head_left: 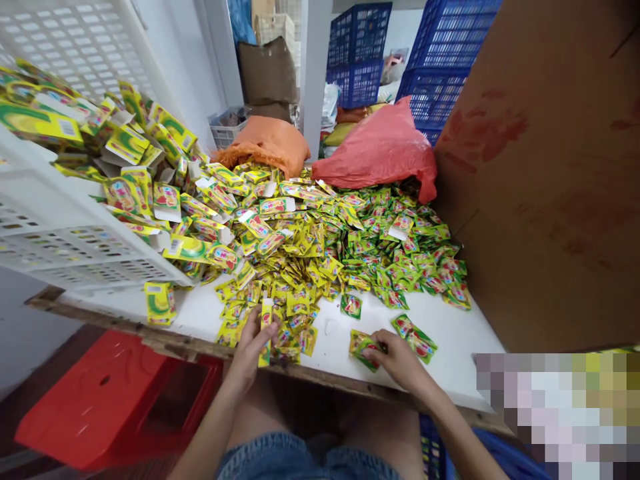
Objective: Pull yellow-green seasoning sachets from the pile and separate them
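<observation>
My left hand (255,343) is closed around a small yellow box (267,330), held upright with its narrow side toward me near the table's front edge. To the right, my right hand (395,357) pinches a yellow-and-green sachet (361,348) just above the white tabletop. Beside that hand lie a couple of green sachets (415,339), and another green sachet (351,306) rests farther back. Yellow sachets (295,300) are heaped behind my left hand. A pile of green sachets (385,247) spreads behind my right hand. Several boxes (270,223), some with open flaps, lie across the heap.
A tipped white crate (90,227) spills yellow boxes on the left. A tall cardboard carton (530,200) walls off the right side. Orange (273,140) and red sacks (380,150) lie at the back. A red stool (105,400) stands below the table's left front edge.
</observation>
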`<state>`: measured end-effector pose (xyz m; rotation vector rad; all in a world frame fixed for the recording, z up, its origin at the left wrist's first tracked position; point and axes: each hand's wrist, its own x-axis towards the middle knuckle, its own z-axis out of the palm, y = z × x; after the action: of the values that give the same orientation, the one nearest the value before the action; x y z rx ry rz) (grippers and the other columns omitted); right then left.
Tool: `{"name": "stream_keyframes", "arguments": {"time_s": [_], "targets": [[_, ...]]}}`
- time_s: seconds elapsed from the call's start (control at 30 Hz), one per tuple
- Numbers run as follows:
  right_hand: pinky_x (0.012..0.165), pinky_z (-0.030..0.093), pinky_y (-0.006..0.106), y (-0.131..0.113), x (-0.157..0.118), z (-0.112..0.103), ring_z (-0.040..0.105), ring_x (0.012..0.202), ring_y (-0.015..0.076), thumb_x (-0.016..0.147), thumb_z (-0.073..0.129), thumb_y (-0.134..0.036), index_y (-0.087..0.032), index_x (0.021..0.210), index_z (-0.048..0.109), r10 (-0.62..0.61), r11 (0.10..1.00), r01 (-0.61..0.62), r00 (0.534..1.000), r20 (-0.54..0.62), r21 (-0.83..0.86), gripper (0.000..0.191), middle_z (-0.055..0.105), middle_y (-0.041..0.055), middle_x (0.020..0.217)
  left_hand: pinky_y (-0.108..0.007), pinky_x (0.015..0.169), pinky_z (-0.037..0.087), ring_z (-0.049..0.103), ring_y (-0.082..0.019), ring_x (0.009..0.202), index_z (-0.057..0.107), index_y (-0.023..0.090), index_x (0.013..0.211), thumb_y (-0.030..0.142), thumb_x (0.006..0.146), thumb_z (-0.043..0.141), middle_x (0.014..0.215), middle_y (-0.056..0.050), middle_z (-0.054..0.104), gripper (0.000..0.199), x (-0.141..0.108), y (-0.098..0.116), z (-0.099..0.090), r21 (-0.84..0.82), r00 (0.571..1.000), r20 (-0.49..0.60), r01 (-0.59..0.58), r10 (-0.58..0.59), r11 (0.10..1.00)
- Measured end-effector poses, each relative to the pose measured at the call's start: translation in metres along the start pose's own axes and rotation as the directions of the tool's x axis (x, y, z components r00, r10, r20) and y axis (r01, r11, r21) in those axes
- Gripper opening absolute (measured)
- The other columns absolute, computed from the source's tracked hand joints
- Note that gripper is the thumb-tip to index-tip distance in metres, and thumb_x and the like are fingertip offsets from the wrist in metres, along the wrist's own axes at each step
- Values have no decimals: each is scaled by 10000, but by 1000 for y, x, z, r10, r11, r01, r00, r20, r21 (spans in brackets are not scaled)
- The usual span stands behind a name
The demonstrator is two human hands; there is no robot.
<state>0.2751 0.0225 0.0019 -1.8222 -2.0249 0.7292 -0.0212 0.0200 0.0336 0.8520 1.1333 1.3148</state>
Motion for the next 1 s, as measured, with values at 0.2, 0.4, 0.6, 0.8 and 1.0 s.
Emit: {"name": "stream_keyframes", "arguments": {"time_s": [0.2,0.4,0.6,0.8,1.0], "targets": [[504,304,229,3,11,-35,452,539,133,811,480,-366,-186,690,538,-74,997,72,994,79,28,225,478,-41,537,-252,622,418,578,-152,656,618,149,930,296,647,664,806,-44,658,323,-8,-7,7,-46,990,48,135,-133,990],[613,360,249,-4,27,-33,528,682,165,751,560,-263,-192,706,576,-164,985,172,969,184,-26,85,577,-2,675,-263,655,431,579,-143,645,620,140,903,260,636,676,798,-51,666,298,-19,-15,21,-84,969,141,218,-205,972],[810,335,326,-9,33,-14,549,868,228,604,636,-106,-183,668,570,-194,970,220,957,215,-102,120,620,55,866,-278,668,444,596,-162,692,619,130,852,238,622,678,819,-68,664,260,-21,-20,32,-78,941,218,280,-258,957],[591,395,251,-4,13,-8,523,628,161,823,471,-245,-190,1147,471,-122,990,119,991,46,72,329,553,-12,688,-283,655,458,602,-160,659,605,133,930,222,558,737,769,-50,664,404,-26,-32,52,-49,882,264,417,-391,908],[706,466,287,-35,-7,4,565,819,192,826,510,-368,-203,1049,516,-42,840,167,969,-245,516,277,592,44,908,-320,800,450,614,-222,860,605,129,1047,312,577,773,965,-99,678,532,-29,-27,73,15,842,433,352,-323,936]]}}
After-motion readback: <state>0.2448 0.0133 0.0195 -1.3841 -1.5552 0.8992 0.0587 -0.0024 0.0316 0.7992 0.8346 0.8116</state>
